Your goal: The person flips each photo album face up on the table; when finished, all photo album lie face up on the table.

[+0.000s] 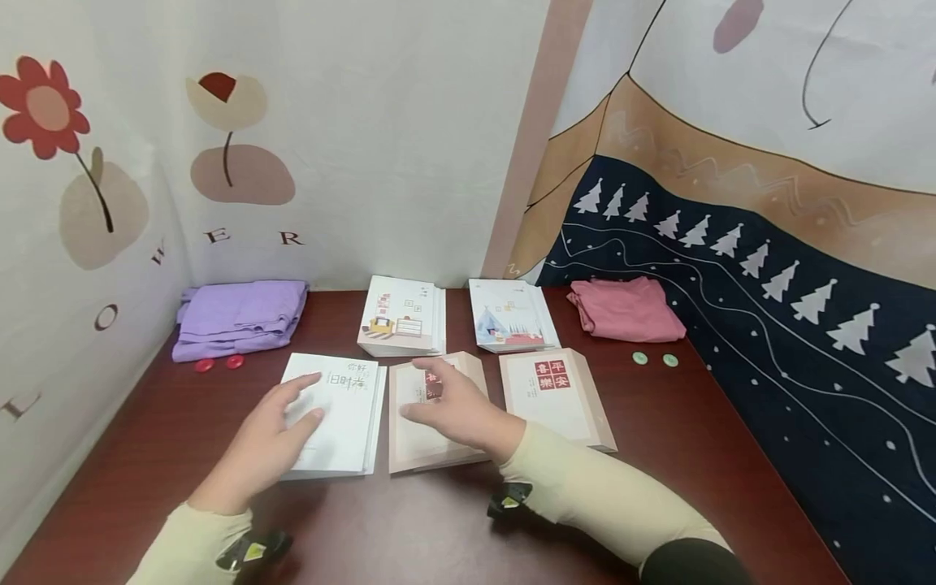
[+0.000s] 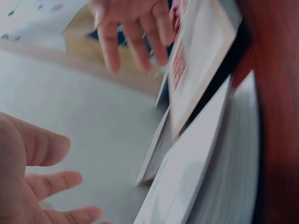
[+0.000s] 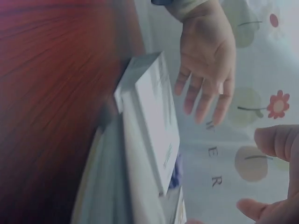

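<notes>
My left hand [image 1: 266, 435] hovers over the left part of a thick white book [image 1: 338, 422] with Chinese lettering on its cover. Its fingers are spread and hold nothing; the left wrist view shows that hand [image 2: 28, 186] apart from the cover. Above a beige-edged book [image 1: 431, 443] with a dark red printed square is my right hand [image 1: 464, 406], fingers loosely extended and grasping nothing. That hand and forearm hide part of the cover. To the right lies a similar beige book [image 1: 559, 410] with red squares of characters.
Two illustrated white books [image 1: 398, 317] [image 1: 512, 317] lie behind the front row. A folded purple cloth [image 1: 241, 317] is at back left, near two red buttons [image 1: 219, 364]. At back right are a pink cloth [image 1: 627, 310] and two green buttons [image 1: 639, 357]. Printed curtains border the table.
</notes>
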`<state>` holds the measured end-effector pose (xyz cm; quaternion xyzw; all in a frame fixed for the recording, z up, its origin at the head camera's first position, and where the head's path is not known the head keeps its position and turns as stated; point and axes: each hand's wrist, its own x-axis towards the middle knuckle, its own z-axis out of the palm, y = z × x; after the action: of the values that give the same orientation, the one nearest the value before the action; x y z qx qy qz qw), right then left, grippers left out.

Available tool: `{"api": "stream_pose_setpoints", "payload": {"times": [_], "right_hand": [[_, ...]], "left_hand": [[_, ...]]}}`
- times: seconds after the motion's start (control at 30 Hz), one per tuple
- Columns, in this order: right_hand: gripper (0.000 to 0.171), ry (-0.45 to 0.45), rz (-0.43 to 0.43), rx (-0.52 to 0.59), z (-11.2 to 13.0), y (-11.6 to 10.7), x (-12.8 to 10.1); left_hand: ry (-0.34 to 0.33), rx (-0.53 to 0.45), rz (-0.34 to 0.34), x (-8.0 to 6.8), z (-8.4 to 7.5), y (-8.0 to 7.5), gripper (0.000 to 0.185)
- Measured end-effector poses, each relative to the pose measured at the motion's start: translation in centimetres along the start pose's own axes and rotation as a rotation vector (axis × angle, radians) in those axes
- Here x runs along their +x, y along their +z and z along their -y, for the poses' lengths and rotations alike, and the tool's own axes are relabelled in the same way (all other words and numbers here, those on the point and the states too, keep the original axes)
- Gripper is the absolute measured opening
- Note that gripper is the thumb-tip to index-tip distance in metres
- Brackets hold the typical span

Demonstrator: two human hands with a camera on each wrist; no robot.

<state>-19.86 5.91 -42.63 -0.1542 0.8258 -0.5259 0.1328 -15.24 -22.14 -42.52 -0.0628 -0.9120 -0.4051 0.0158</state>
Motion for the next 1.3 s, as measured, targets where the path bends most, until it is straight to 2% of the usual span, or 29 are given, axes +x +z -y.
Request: {"api": "stream_pose_setpoints", "payload": {"times": [0.07, 0.17, 0.37, 0.5, 0.6, 0.73, 0.9, 1.1, 1.3], "right_hand": [[0.077, -0.001, -0.037, -0.018, -0.5, -0.8, -0.4], [0.078, 0.008, -0.080, -0.033, -1.3, -1.8, -0.9], [0.081, 0.040, -0.101, -0.096, -2.6, -3.7, -1.7], [0.082, 0.062, -0.082, -0.104, -3.4, -4.3, -2.0], [0.084, 0.078, -0.058, -0.092, -3.8, -4.4, -2.3], [0.085, 0.087, -0.028, -0.072, -4.0, -4.3, -2.7], [0.085, 0.092, -0.008, -0.064, -4.1, -4.0, -3.0], [0.084, 0.091, -0.021, -0.098, -4.2, -3.8, -3.1], [0.081, 0.082, -0.024, -0.138, -4.1, -3.8, -3.2]], "left_hand": [[0.040, -0.050, 0.014, 0.3, -0.7, 1.1, 0.052], [0.051, -0.125, 0.075, 0.9, -1.7, 2.8, 0.051], [-0.037, -0.213, 0.228, 2.4, -2.8, 5.3, 0.056], [-0.111, -0.244, 0.293, 3.0, -3.0, 6.5, 0.059], [-0.170, -0.243, 0.306, 3.3, -3.0, 7.1, 0.064], [-0.228, -0.259, 0.286, 3.6, -3.1, 7.6, 0.069], [-0.301, -0.363, 0.301, 4.0, -3.6, 8.1, 0.075], [-0.323, -0.346, 0.312, 4.4, -3.8, 8.7, 0.080], [-0.346, -0.428, 0.345, 4.7, -3.8, 9.2, 0.079]]}}
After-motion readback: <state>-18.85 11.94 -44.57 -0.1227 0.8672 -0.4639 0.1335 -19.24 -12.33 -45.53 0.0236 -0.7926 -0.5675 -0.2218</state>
